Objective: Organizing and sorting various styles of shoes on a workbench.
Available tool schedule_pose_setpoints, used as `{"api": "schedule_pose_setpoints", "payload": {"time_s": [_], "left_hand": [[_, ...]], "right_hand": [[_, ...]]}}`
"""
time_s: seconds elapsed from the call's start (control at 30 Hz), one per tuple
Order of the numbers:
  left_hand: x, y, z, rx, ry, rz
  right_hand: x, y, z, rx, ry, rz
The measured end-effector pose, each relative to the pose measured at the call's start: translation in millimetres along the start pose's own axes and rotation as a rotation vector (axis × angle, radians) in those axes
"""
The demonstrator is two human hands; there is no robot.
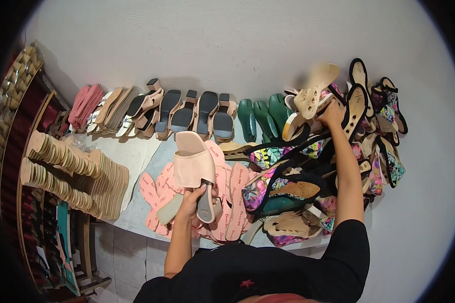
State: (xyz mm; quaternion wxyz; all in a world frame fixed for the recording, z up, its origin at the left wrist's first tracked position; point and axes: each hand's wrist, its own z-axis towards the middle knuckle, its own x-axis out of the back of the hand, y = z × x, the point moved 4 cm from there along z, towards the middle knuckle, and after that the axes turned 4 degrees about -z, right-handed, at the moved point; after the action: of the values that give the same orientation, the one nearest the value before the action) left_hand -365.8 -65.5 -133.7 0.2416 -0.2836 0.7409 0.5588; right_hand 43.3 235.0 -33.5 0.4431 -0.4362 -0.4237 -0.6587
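Low in the middle, my left hand (189,201) is closed around a beige slide sandal (193,169), which stands on end with its wide strap toward me. A pale flat piece (170,209) lies beside that hand; whether I also hold it cannot be made out. Over the heap at the right, the fingers of my right hand (332,112) are bent round the edge of a beige shoe sole with holes (313,96), tilted up and blurred at its top. Floral sandals with black edging (355,108) lie close by that hand.
Pink printed insoles (236,202) cover the table's front middle. Beige sandals with dark soles (207,113) and green shoe lasts (264,118) line the wall. Stacked wooden-coloured soles (108,184) stand at the left, near a rack (23,106). Floral sandals (260,194) fill the right.
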Motion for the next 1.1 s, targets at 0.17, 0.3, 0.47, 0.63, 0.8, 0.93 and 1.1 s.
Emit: {"api": "schedule_pose_setpoints", "payload": {"time_s": [0.17,0.3,0.47,0.63,0.8,0.93,1.1], "left_hand": [[-2,-4,5,0.022,0.003,0.024],[4,-9,8,0.013,-0.016,0.078],[1,-8,5,0.056,-0.09,0.027],[15,-10,6,0.032,-0.232,0.209],[23,-2,1,-0.026,-0.253,0.232],[47,-3,0,-0.096,-0.141,0.251],[32,20,-18,-0.172,0.071,0.302]], "right_hand": [[10,28,13,-0.112,0.331,0.202],[81,25,-14,-0.226,0.474,0.3],[119,50,-16,-0.429,0.514,0.302],[104,74,-20,-0.259,0.328,0.632],[94,25,-71,-0.138,-0.068,1.221],[112,-25,-119,-0.108,-0.342,1.423],[126,-79,-172,0.086,-0.932,1.889]]}}
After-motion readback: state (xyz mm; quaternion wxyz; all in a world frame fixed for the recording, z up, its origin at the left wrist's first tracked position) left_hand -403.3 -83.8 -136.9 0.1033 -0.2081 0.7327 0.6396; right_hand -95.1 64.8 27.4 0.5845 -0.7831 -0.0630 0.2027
